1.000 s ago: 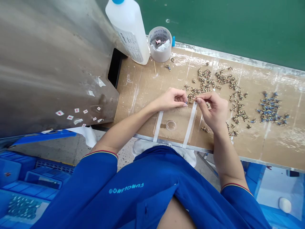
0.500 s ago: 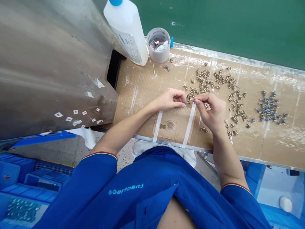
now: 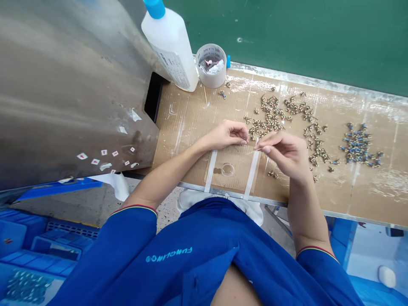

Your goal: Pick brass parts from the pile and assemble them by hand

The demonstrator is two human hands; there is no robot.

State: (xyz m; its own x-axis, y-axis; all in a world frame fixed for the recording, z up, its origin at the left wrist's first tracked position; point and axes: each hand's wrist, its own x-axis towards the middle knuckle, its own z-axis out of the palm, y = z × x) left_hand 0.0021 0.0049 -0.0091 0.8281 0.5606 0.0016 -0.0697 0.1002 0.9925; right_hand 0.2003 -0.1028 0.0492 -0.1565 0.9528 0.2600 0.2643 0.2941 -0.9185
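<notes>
My left hand (image 3: 232, 135) is pinched closed above the cardboard-covered bench. Whatever lies between its fingertips is too small and hidden to make out. A thin wooden toothpick (image 3: 250, 152) sticks out from the pinched fingers of my right hand (image 3: 283, 152), its tip pointing left and slightly down. That tip is apart from my left fingers. Just beyond both hands lies a loose heap of small brass-coloured metal parts (image 3: 270, 112). Below the toothpick, between two white tape strips, rests a small clear round dish (image 3: 227, 169).
Parts with blue portions (image 3: 356, 143) are grouped at the right. At the back left stand a white bottle (image 3: 172, 51) with a blue cap and a tape roll (image 3: 212, 78) holding scraps. Another thin stick (image 3: 205, 94) lies by them. A metal panel (image 3: 79, 85) borders the left.
My right hand has drawn slightly towards me, taking the toothpick tip away from my left fingertips. My left hand stays in nearly the same place. The camera view has shifted slightly.
</notes>
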